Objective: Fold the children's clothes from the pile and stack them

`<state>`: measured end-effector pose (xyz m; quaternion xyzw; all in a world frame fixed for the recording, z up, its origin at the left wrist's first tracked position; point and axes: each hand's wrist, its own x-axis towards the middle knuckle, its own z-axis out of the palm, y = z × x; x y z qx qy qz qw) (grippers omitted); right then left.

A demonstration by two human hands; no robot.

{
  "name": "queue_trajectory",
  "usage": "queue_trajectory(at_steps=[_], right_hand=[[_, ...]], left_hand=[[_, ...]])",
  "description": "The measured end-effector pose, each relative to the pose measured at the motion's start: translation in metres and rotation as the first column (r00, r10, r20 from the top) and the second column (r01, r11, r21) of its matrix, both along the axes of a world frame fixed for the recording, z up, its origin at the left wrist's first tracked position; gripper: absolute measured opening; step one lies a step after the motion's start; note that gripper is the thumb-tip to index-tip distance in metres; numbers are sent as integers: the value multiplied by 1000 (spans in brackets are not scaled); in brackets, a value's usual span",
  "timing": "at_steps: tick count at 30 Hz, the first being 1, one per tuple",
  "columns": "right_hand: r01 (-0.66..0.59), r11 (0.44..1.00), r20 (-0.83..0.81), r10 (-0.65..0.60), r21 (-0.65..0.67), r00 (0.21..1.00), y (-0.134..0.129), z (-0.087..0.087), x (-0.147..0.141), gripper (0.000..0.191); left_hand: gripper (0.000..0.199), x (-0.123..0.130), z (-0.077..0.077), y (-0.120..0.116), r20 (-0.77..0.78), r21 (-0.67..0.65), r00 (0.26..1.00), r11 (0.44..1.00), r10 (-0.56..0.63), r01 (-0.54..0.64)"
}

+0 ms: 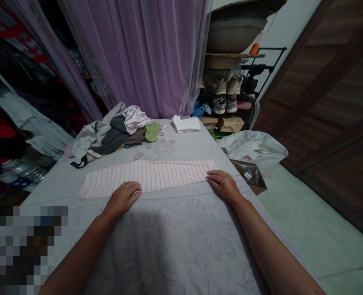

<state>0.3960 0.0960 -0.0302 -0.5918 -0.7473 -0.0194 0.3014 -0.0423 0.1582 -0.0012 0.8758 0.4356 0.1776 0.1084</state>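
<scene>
A pair of striped trousers [157,174], white with pink stripes, lies folded lengthwise in a long flat strip across the floral-covered surface [181,241]. At the middle of its near edge is my left hand [124,196], fingers curled and thumb close to the fingertips on the fabric. My right hand [224,184] grips the narrow right end, its fingertips over the cloth and the thumb below. The fabric under both sets of fingertips is partly hidden.
Rumpled clothes [110,131] are heaped at the back left, near a folded white cloth [186,124]. Purple curtains [144,57] hang behind. To the right stand a shoe rack [226,96], a plastic bag [255,147] and an open cardboard box [259,188]. Plastic bottles [24,172] are at left.
</scene>
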Motion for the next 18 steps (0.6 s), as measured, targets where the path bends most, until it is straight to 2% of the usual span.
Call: queue_trajectory(at_steps=[6,13,18], right_hand=[[-8,1000,38,8,11,999,2,-3,-1,22],[62,998,-5,-62,14,998,3,-7,-3,25],[131,991,-32,-131,7,991,2,-4,-6,25]], left_hand=[[22,-2,7,2,8,-51,999,998,40,-39],[22,4,17,2,32,-101,997,992,74,-70],[24,2,13,-3,76,-108,988,986,136,-128]])
